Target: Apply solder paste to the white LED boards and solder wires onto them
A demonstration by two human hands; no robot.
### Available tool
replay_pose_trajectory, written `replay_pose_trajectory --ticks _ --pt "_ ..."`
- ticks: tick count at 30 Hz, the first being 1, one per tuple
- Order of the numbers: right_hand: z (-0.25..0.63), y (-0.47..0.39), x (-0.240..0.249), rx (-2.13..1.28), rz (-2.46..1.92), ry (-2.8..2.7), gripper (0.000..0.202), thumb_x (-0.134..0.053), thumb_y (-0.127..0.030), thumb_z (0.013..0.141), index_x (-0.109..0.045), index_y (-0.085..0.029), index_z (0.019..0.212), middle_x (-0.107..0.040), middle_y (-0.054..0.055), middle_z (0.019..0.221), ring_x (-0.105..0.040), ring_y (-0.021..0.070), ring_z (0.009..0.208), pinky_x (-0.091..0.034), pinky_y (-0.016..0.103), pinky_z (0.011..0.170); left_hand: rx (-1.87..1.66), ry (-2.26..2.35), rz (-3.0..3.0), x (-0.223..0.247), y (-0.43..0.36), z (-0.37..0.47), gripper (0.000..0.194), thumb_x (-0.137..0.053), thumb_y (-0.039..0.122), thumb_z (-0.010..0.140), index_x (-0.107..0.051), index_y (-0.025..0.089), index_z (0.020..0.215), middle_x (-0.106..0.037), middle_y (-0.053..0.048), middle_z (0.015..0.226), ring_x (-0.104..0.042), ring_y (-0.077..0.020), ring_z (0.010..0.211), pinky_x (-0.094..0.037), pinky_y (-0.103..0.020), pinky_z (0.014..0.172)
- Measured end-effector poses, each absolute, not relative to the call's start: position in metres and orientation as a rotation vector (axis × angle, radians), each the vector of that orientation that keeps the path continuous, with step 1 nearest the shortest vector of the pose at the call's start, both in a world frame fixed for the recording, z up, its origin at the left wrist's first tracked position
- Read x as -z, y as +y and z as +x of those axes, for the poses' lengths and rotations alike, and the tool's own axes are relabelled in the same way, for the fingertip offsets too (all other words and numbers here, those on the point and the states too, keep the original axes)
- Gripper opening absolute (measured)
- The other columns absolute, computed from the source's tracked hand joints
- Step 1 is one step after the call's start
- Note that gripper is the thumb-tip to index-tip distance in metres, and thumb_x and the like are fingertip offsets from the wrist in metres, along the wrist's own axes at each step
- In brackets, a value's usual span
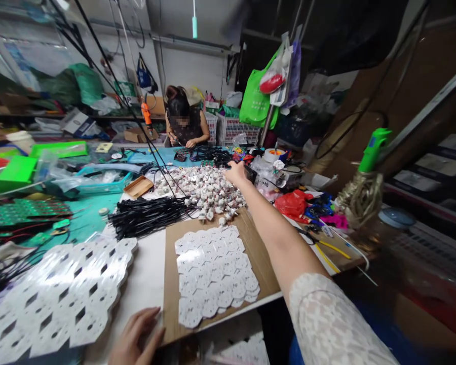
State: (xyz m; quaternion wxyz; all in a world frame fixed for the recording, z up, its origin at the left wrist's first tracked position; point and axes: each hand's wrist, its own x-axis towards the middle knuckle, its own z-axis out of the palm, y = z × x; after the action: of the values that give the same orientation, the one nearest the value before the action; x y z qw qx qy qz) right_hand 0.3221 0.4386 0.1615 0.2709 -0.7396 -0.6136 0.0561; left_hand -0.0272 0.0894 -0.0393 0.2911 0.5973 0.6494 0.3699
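My left hand (139, 337) rests at the table's near edge with fingers loosely apart and nothing visible in them. Beside it on brown cardboard (264, 253) lies a stack of white scalloped sheets (215, 274) with small holes. To its left is a larger white sheet panel (66, 291) with diamond cutouts. My right arm stretches across the table, and my right hand (236, 174) is over the far right side of a heap of small white parts with wires (216, 195). Its fingers are bent and blurred; whether they hold anything is unclear. A bundle of black cables (146, 215) lies left of the heap.
Across the table a person (186, 121) works with both hands. At right are yellow-handled pliers (329, 256), a red plastic bag (292, 203) and a green-handled tool (374, 149). Green circuit boards (23, 213), a small open box (139, 187) and a blue tray (106, 187) lie left.
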Motion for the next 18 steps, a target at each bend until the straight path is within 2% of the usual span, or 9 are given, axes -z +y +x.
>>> replay_pose_trajectory --ticks 4,6,9,11,14,18 --pt "0.306 0.383 -0.155 -0.147 -1.753 -1.921 0.029 -0.068 -0.033 0.087 -0.072 -0.020 0.112 -0.055 0.009 0.118 -0.060 0.0233 0.108 -0.045 0.034 0.100 -0.977 1.676 1.663 0.037 0.086 -0.030 0.046 -0.066 0.059 0.079 -0.071 0.022 0.107 -0.073 -0.009 0.108 -0.071 -0.0285 0.097 -0.061 -0.042 0.087" --pt "0.307 0.341 -0.132 -0.169 -1.668 -2.013 0.024 -0.070 -0.033 0.085 -0.073 -0.020 0.105 -0.057 0.007 0.112 -0.059 0.0231 0.108 -0.044 0.034 0.099 -0.986 1.704 1.691 0.038 0.083 -0.025 0.048 -0.063 0.057 0.082 -0.068 0.021 0.113 -0.071 -0.010 0.112 -0.071 -0.0282 0.098 -0.059 -0.043 0.089" --pt "0.318 0.274 -0.085 -0.195 -1.639 -2.059 0.022 -0.072 -0.033 0.083 -0.074 -0.019 0.100 -0.060 0.009 0.106 -0.058 0.0251 0.104 -0.047 0.036 0.093 -0.961 1.782 1.833 0.040 0.082 -0.009 0.054 -0.064 0.055 0.082 -0.064 0.021 0.125 -0.067 -0.012 0.127 -0.065 -0.0321 0.112 -0.054 -0.051 0.096" --pt "0.328 0.236 -0.050 -0.199 -1.680 -2.022 0.024 -0.074 -0.030 0.082 -0.073 -0.017 0.102 -0.062 0.011 0.100 -0.060 0.0257 0.097 -0.048 0.038 0.089 -0.917 1.775 1.953 0.039 0.084 0.004 0.055 -0.066 0.051 0.082 -0.063 0.022 0.129 -0.065 -0.012 0.132 -0.060 -0.0341 0.119 -0.050 -0.053 0.100" --pt "0.339 0.191 -0.005 -0.204 -1.747 -1.930 0.025 -0.069 -0.028 0.085 -0.071 -0.016 0.107 -0.066 0.012 0.096 -0.063 0.0265 0.093 -0.050 0.039 0.085 -0.828 1.663 2.046 0.032 0.091 0.022 0.051 -0.066 0.043 0.081 -0.063 0.024 0.128 -0.067 -0.009 0.132 -0.061 -0.0329 0.115 -0.051 -0.051 0.097" --pt "0.346 0.148 0.023 -0.269 -1.732 -1.869 0.037 -0.064 -0.032 0.089 -0.063 -0.016 0.122 -0.068 0.016 0.112 -0.062 0.0296 0.104 -0.050 0.045 0.092 -0.816 1.572 2.032 0.016 0.096 0.032 0.054 -0.068 0.039 0.080 -0.060 0.023 0.131 -0.066 -0.010 0.132 -0.060 -0.0310 0.118 -0.050 -0.048 0.101"
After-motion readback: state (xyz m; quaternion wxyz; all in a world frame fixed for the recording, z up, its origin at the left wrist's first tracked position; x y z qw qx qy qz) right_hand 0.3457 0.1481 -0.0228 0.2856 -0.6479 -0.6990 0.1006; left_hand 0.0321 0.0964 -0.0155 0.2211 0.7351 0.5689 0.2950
